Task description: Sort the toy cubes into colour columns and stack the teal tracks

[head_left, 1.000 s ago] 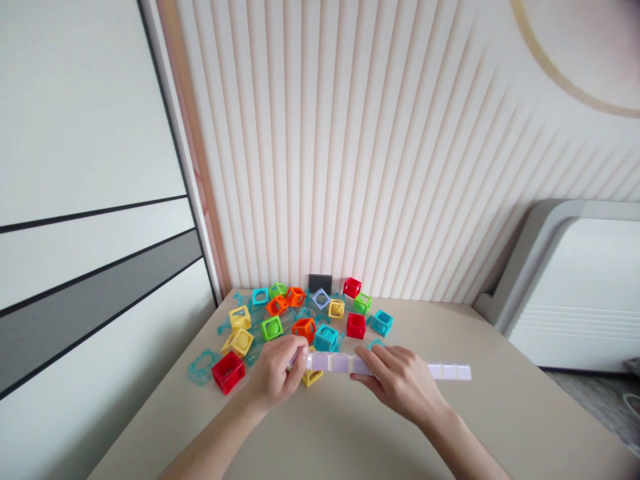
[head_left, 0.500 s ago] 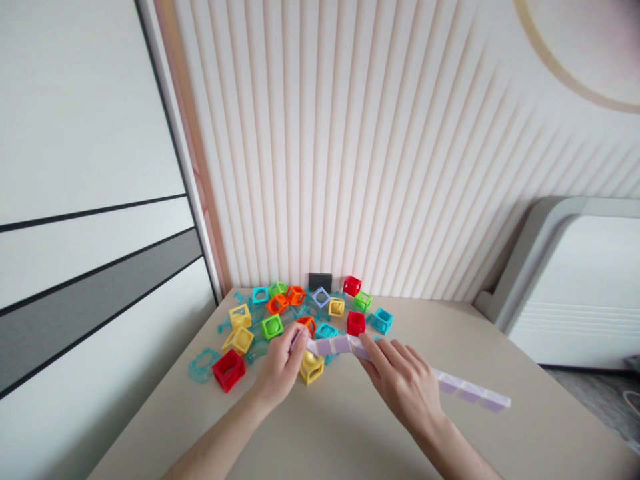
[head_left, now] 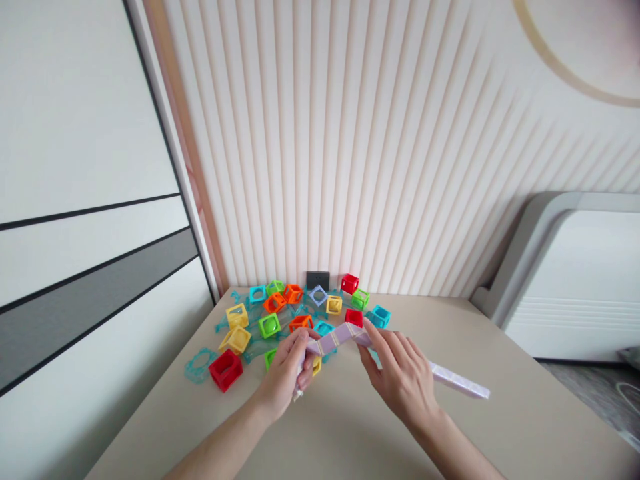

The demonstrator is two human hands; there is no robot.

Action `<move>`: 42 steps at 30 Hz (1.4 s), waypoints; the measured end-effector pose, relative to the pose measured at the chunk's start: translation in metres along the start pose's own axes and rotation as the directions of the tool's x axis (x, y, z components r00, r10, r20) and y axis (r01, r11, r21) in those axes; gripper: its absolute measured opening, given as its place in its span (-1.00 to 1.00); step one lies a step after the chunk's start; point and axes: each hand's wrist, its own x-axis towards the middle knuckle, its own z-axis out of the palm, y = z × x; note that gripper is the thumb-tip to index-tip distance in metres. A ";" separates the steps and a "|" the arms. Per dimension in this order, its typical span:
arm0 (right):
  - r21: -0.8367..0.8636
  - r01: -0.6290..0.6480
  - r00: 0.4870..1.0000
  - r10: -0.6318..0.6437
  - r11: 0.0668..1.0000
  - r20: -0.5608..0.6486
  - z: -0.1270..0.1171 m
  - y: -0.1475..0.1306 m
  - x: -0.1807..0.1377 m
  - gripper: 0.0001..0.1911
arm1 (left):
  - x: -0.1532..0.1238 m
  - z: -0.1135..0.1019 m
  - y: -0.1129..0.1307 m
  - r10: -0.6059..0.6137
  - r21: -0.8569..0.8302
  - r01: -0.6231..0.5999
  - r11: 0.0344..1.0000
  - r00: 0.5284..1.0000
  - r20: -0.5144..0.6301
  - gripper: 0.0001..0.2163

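Note:
A pale lilac snake puzzle (head_left: 329,343) of hinged wedge segments is held above the tabletop between both hands. My left hand (head_left: 285,373) is closed round its left end, and a short stretch of the puzzle sticks down below the fingers. My right hand (head_left: 403,373) grips it further along, thumb and fingers pinching near a raised bend. Out past the right hand a straight tail (head_left: 460,381) slants down to the right. A yellow cube frame (head_left: 317,365) is partly hidden behind the left hand.
Behind the hands, colourful cube frames lie scattered, among them a red one (head_left: 226,370) and a green one (head_left: 269,325). Clear blue track pieces (head_left: 200,365) lie among them. A black box (head_left: 318,280) stands against the ribbed wall (head_left: 320,147). A white cabinet (head_left: 100,320) borders the left.
The puzzle's middle has bent up into a sharper peak. Its left end now turns down below my left hand, and the right tail has swung slightly left and up.

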 end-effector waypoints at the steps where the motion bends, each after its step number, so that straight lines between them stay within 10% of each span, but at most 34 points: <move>1: 0.007 -0.010 1.000 0.010 1.000 0.006 0.000 0.000 0.001 -0.58 | 0.001 0.000 0.001 0.005 -0.008 -0.006 1.000 0.999 -0.036 -0.58; 12: -0.048 -0.039 0.986 0.046 0.998 0.161 0.001 0.005 0.001 -0.61 | 0.008 -0.004 0.003 0.055 0.157 -0.020 0.987 0.973 -0.223 -0.54; 19: 0.208 -0.301 0.933 0.243 0.931 0.264 -0.005 0.000 0.001 -0.58 | 0.002 0.002 -0.001 0.138 0.335 -0.080 0.939 0.979 -0.152 -0.50; 31: 0.648 -0.489 0.872 0.316 0.584 0.373 -0.008 -0.003 -0.003 -0.63 | -0.004 0.017 -0.010 -0.182 -0.173 0.177 0.969 0.983 -0.015 -0.52; 42: 0.287 -0.398 0.914 0.348 0.871 0.210 0.009 0.010 -0.003 -0.69 | 0.002 0.010 0.001 -0.031 -0.349 -0.026 0.937 0.987 -0.157 -0.53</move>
